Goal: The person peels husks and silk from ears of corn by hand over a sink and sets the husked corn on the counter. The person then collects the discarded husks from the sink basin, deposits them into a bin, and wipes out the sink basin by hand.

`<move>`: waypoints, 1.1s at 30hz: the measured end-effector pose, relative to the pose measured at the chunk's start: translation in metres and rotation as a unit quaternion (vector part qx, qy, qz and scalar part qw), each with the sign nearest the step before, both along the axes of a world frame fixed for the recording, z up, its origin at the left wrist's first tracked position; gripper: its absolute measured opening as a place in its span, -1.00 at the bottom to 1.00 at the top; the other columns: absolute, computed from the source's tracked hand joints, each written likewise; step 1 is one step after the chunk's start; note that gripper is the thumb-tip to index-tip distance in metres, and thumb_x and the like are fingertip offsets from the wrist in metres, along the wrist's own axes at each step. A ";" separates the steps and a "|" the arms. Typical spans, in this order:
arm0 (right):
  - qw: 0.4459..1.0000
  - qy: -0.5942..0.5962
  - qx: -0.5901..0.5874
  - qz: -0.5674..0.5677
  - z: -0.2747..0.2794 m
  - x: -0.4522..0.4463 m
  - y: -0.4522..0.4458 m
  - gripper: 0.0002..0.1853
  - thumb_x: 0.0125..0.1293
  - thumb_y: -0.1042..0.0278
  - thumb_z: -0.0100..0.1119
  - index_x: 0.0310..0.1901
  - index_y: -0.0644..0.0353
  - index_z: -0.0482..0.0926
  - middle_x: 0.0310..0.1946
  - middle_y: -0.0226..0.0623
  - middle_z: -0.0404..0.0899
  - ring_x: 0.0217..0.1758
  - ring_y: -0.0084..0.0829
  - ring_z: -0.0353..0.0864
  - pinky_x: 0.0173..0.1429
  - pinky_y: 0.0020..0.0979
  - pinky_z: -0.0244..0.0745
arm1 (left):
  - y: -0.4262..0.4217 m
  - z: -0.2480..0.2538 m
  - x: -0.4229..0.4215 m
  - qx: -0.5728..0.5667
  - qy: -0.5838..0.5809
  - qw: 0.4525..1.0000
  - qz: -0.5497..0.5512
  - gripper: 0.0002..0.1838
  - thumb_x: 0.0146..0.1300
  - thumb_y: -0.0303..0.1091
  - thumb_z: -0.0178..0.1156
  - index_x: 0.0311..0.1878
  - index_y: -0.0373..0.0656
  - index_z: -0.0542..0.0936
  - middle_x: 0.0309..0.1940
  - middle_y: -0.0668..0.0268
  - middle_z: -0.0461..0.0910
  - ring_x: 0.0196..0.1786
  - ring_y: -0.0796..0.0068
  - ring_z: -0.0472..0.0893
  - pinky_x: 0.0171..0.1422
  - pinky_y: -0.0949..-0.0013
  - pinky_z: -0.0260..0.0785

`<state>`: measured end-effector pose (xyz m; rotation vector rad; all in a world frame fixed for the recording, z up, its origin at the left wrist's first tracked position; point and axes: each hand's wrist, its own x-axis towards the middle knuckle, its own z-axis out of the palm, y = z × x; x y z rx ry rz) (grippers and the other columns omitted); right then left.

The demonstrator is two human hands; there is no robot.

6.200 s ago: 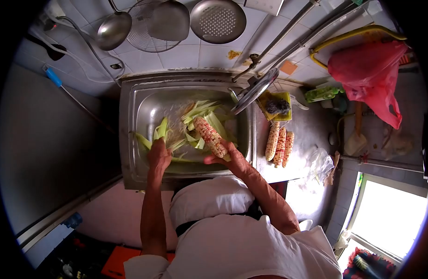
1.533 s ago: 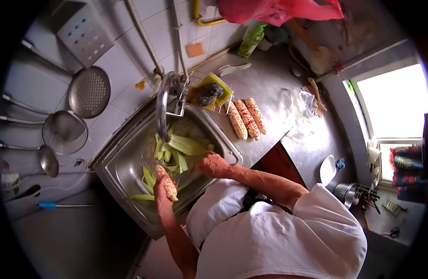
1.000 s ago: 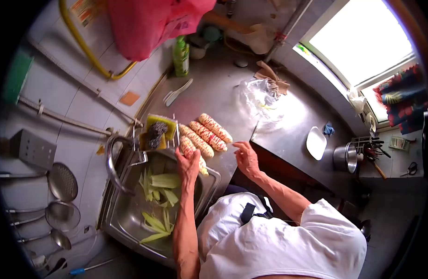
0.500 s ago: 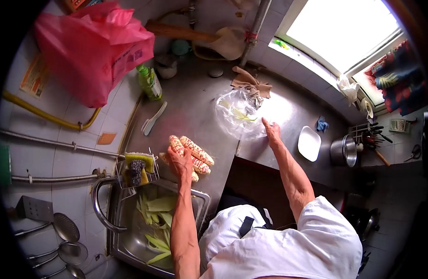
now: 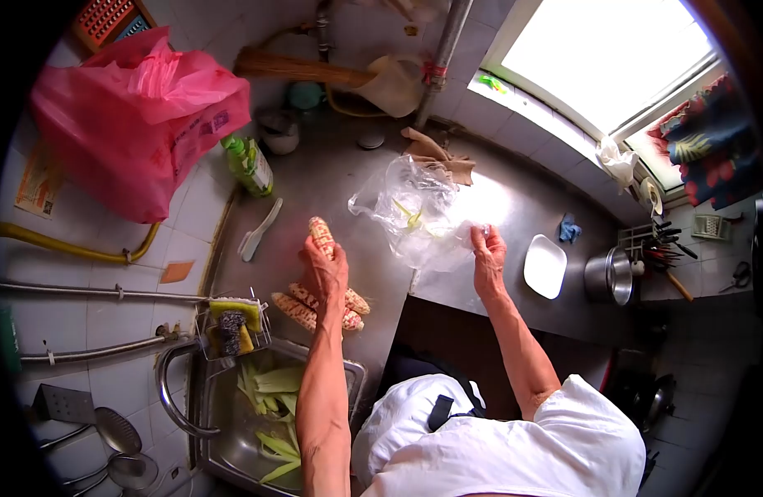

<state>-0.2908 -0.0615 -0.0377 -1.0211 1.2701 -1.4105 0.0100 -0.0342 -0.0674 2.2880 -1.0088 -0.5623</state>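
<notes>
My left hand (image 5: 326, 272) is wrapped round an ear of corn (image 5: 320, 233), red-and-cream speckled, lifted over the steel counter (image 5: 369, 286). Several more ears of corn (image 5: 293, 311) lie together beneath my left forearm, partly hidden by it. To the right, my right hand (image 5: 491, 257) pinches the edge of a clear plastic bag (image 5: 435, 248). The bag spreads over the counter, with pale green husk pieces (image 5: 409, 214) showing through it.
Green husks lie in the sink (image 5: 232, 439) at lower left. A brush (image 5: 261, 229) and a green bottle (image 5: 250, 168) are on the left. Behind the bag sits a brown cloth (image 5: 438, 157); a white tray (image 5: 545, 267) and metal pots (image 5: 609, 275) stand on the right.
My left hand has raised one ear off the group and moved it away from the sink. My right hand now grips the bag's edge and the bag is drawn wider toward me.
</notes>
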 end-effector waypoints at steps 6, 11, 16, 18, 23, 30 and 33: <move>0.992 -0.109 -0.005 0.062 0.014 -0.007 0.022 -0.71 0.57 0.35 0.10 0.24 0.16 0.56 0.12 -0.45 0.65 0.15 -0.60 0.56 0.27 -0.46 0.39 | -0.010 -0.064 -0.017 0.106 -0.095 0.976 -0.165 -0.18 0.23 0.09 0.33 0.45 -0.13 0.32 0.18 -0.05 0.54 0.23 -0.07 0.57 0.28 -0.01 0.45; 0.966 -0.249 0.006 0.064 0.032 -0.006 0.027 -0.62 0.55 0.41 0.03 0.35 0.16 0.46 0.29 -0.32 0.56 0.39 -0.39 0.47 0.51 -0.26 0.27 | 0.000 0.001 -0.024 -0.220 -0.009 0.974 -0.048 -0.58 0.31 -0.41 0.24 0.24 -0.19 0.51 0.00 0.08 0.60 0.03 0.05 0.62 0.11 0.05 0.50; 0.935 -0.285 -0.006 0.211 0.050 -0.002 0.026 -0.49 0.44 0.40 0.16 0.41 0.16 0.43 0.34 -0.24 0.53 0.42 -0.25 0.46 0.54 -0.11 0.27 | 0.032 0.147 -0.017 -0.440 -0.122 0.882 -0.120 -0.70 0.26 -0.60 0.19 0.06 -0.20 0.62 -0.07 0.13 0.63 0.02 0.09 0.61 0.13 0.08 0.48; 0.923 -0.285 -0.010 0.259 0.059 0.005 0.026 -0.46 0.40 0.40 0.19 0.41 0.16 0.43 0.33 -0.21 0.53 0.41 -0.22 0.48 0.53 -0.09 0.29 | 0.040 0.183 -0.009 -0.412 -0.201 0.845 -0.275 -0.70 0.24 -0.61 0.22 0.04 -0.17 0.65 -0.03 0.21 0.65 0.07 0.12 0.61 0.23 0.11 0.44; 0.859 -0.319 0.020 0.399 0.091 0.033 0.028 -0.41 0.33 0.32 0.32 0.40 0.02 0.47 0.29 -0.12 0.56 0.38 -0.16 0.52 0.51 -0.05 0.33 | 0.073 0.168 0.010 -0.177 -0.116 0.895 -0.393 -0.55 0.18 -0.51 0.33 0.18 -0.19 0.58 0.19 0.15 0.59 0.24 0.08 0.56 0.38 0.13 0.38; 0.789 -0.461 0.177 0.366 0.082 0.096 0.047 -0.46 0.31 0.24 0.20 0.28 0.34 0.51 0.24 -0.05 0.61 0.28 -0.09 0.60 0.47 -0.08 0.41 | 0.138 0.144 0.016 -0.148 -0.008 0.926 -0.347 -0.28 0.16 -0.36 0.42 0.40 -0.14 0.37 0.24 0.05 0.54 0.26 0.01 0.55 0.38 0.13 0.41; 0.742 -0.506 0.224 0.379 0.060 0.121 0.050 -0.38 0.22 0.17 0.15 0.28 0.34 0.50 0.24 -0.02 0.60 0.29 -0.04 0.57 0.48 -0.05 0.38 | 0.167 0.123 0.011 -0.170 0.005 0.958 -0.232 -0.18 0.16 -0.23 0.48 0.45 -0.10 0.31 0.18 0.04 0.60 0.21 -0.02 0.62 0.26 0.11 0.51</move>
